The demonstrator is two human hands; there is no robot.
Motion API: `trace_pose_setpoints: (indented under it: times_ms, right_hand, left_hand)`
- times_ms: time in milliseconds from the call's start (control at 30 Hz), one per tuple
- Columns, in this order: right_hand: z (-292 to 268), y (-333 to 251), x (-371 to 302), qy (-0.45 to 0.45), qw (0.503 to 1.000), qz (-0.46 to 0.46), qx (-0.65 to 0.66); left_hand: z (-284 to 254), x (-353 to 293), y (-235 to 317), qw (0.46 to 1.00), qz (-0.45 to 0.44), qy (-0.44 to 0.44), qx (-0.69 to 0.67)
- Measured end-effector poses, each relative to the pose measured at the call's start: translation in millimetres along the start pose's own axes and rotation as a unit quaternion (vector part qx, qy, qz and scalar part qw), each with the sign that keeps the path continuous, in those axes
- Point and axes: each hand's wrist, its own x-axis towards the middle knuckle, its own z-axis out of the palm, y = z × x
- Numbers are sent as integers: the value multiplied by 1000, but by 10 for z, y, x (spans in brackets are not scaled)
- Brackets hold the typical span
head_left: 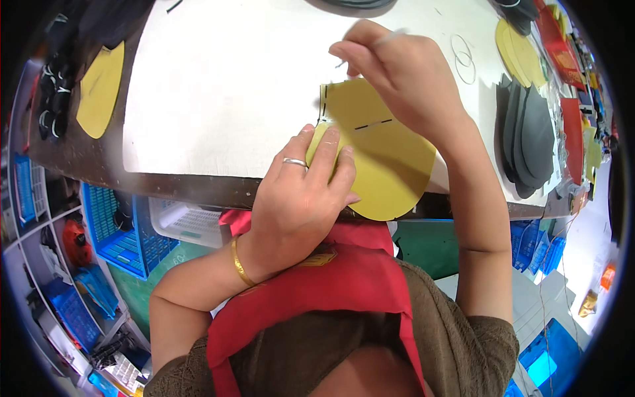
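Observation:
A yellow template [390,178] with a rounded lower end and dark slot-like marks lies at the front of the white work surface, its near end over the table edge. My left hand [297,185] presses on its left side, fingers spread and lying flat, with a ring on one finger. Just above the template's top edge is my right hand [403,76], closed in a pinch around a slim pale pen [391,37]. The pen's thin tip points down to the left, close to the surface. Part of the template is hidden under my left fingers.
Dark cut pieces [526,139] are stacked at the right, below yellow pieces [519,53]. A loose thin loop [464,59] lies nearby. Another yellow piece [100,92] is at the far left. Blue crates [119,228] and a white basket [185,221] stand below the table.

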Motion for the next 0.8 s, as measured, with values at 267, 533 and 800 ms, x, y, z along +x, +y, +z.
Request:
trace_pose_setpoints:
  times_ms: [267,533,800]
  right_hand:
    - [33,-100,-154,-82,985,56,140]
    - [-104,-167,-145,-62,994,41,80]
    - [69,-187,-401,-30,996,-7,87]
  left_hand:
    - [15,11,4,1000,5,10,-1]
    - [-15,2,3,1000,1,-2,8]
    - [2,19,11,1000,1,-9,23]
